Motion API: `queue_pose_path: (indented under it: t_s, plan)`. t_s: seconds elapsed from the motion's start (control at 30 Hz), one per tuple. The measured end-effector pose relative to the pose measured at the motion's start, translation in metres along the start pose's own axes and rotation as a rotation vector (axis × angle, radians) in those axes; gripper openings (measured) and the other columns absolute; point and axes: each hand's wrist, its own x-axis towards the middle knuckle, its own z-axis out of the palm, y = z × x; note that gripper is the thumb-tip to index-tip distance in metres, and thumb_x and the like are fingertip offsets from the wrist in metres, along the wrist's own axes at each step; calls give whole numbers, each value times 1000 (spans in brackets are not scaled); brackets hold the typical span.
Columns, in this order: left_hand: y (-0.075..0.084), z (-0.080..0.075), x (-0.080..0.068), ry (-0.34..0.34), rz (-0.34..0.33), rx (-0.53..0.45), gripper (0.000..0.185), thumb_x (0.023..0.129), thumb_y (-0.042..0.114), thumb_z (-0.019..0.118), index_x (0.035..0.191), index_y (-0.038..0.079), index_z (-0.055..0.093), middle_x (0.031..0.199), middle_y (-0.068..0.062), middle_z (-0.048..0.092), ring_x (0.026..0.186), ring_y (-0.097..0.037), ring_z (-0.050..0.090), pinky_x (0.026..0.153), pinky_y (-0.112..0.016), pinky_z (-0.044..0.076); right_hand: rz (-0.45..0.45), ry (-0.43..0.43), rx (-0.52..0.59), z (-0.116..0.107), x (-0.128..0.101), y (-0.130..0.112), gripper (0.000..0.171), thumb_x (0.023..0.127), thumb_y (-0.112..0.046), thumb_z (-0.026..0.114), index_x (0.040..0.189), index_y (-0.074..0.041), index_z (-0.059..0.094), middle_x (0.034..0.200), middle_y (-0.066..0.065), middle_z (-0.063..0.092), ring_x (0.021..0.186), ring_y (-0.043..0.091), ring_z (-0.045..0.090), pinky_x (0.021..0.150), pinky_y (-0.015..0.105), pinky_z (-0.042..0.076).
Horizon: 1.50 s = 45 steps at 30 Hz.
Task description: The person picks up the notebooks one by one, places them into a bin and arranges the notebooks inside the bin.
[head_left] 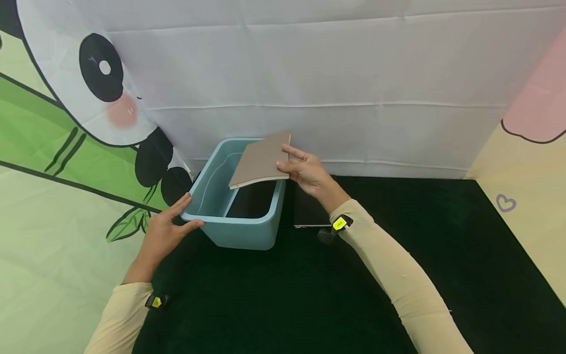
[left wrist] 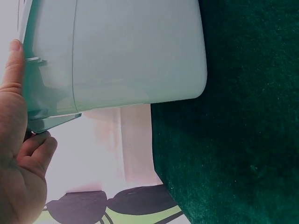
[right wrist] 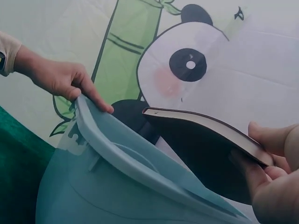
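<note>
- The right hand (head_left: 309, 172) pinches a thin tan-covered notebook (head_left: 261, 160) by its near edge, thumb on top and fingers underneath, so the book juts out flat and slightly tilted over the open mouth of the bin.
- From the right wrist view the notebook (right wrist: 205, 140) hangs clear above the rim, not touching it; holding it by one edge leaves the rest free to go in first.
- The left hand (head_left: 165, 228) grips the near left corner of the light blue plastic bin (head_left: 247, 231), thumb on the rim and fingers round the outside, which I take as steadying it against sliding.
- Inside the bin a dark flat thing (head_left: 252, 199) lies on the bottom; I cannot tell what it is.
- The bin sits on a dark green mat (head_left: 309, 295), close to the white backdrop (head_left: 331, 88).
- Another dark flat item (head_left: 309, 211) lies on the mat just right of the bin, under the right wrist.
- A panda-and-bamboo print (head_left: 88, 98) covers the left wall.
</note>
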Motion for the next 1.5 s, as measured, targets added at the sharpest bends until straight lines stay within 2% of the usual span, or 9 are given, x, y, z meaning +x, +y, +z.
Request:
queue_pose_path:
  t_s: [0.1,0.27,0.4,0.53,0.67,0.83,1.07,1.3,1.5]
  plan:
    - [1,1,1,-6,-10,1,78,85,34,85,150,8,51,155,-11,48,136,-48,48,102,-70,43,13,16,-21,5,7,6,63,93,11,66,151,-9,50,144,21,56,86,12,71,79,21,57]
    - [1,1,1,-6,-13,4,78,85,34,85,150,9,51,155,-10,48,137,-48,48,102,-69,43,35,17,-65,12,16,16,64,93,11,67,151,-9,50,159,17,41,86,11,69,74,19,55]
    - [1,1,1,-6,-14,3,78,85,35,85,150,9,51,155,-9,48,136,-48,48,102,-69,43,56,10,-80,16,20,23,66,92,12,67,152,-8,48,163,15,35,87,10,70,83,22,58]
    - [1,1,1,-6,-15,-2,79,84,33,85,150,8,51,155,-9,48,137,-48,48,102,-69,43,89,27,-143,21,21,27,65,92,10,69,152,-10,50,154,19,47,90,13,71,97,31,56]
    - [1,1,1,-8,-18,-3,79,84,34,85,150,7,50,155,-10,47,137,-48,47,102,-69,43,129,34,-182,27,21,28,64,92,8,70,150,-12,52,150,21,52,110,23,71,106,38,51]
    - [1,2,1,-7,-17,2,79,85,34,85,150,8,50,155,-10,47,137,-49,47,102,-69,43,146,33,-194,33,20,28,65,92,7,71,151,-9,50,152,21,50,129,31,61,107,38,49]
    - [0,3,1,-7,-17,-2,79,85,34,84,151,9,49,156,-10,46,138,-48,47,103,-69,43,180,27,-254,38,19,28,60,93,0,73,149,-7,52,142,19,60,128,29,62,108,39,49]
    - [1,3,1,-7,-9,-16,79,85,33,85,151,9,50,156,-10,47,137,-48,47,103,-69,42,153,-2,-304,36,8,14,48,99,-2,66,145,5,52,142,22,57,129,37,60,101,37,55]
    - [2,3,3,-8,0,-27,78,85,32,85,151,9,50,156,-9,47,137,-48,47,103,-70,42,115,-25,-380,16,-9,-8,46,101,-5,63,145,3,52,146,21,55,129,36,61,103,38,53]
